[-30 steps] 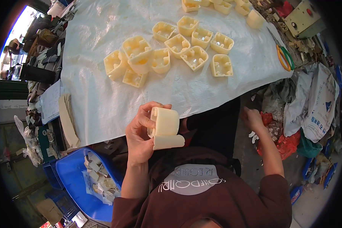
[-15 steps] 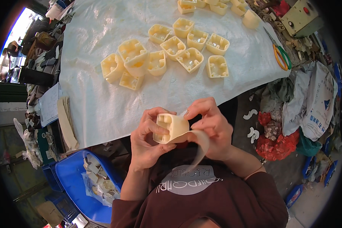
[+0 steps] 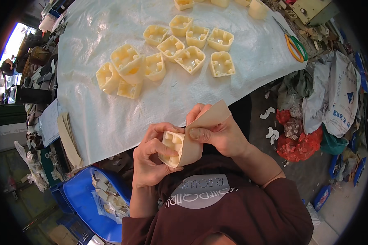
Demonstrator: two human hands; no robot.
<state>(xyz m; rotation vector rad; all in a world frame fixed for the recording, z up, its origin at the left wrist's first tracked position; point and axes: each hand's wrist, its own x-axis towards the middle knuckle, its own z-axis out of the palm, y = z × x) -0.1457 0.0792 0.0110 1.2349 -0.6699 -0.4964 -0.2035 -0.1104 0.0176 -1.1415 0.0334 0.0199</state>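
L fingers (image 3: 156, 145): box (image 3: 173, 141), R fingers (image 3: 202, 134): strip (image 3: 212, 116)

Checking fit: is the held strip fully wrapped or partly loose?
Partly loose: the right hand pinches the beige strip's end beyond the box.

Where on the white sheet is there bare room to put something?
The white sheet is bare between the cream boxes and the left hand, also right of these boxes, toward the scissors. Its upper middle is crowded.

one held box (image 3: 173, 141), one held strip (image 3: 215, 115), at least eleven tabletop boxes (image 3: 222, 65), one scissors (image 3: 288, 37)
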